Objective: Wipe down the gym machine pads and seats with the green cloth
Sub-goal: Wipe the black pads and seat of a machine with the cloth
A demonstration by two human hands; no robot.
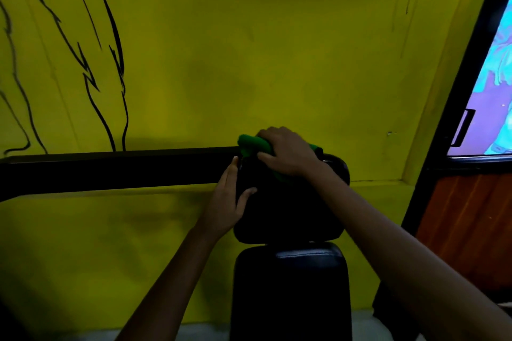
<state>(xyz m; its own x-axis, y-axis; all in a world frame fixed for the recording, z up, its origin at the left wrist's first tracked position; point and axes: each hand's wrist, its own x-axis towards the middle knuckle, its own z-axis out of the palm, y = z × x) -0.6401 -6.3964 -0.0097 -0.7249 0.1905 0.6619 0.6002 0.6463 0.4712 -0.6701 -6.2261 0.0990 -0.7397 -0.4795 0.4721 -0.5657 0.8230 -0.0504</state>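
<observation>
A black upper pad (288, 210) of the gym machine stands in front of me, with a second black pad (291, 293) directly below it. My right hand (288, 152) grips the bunched green cloth (253, 144) and presses it on the top edge of the upper pad. My left hand (228, 199) holds the left side of that pad, fingers along its edge and thumb on its face.
A black horizontal bar (116, 169) runs from the left to the pad. Behind is a yellow wall (249, 50) with a black line drawing (91, 63). A black-framed door (468, 124) with a wooden lower panel stands at the right.
</observation>
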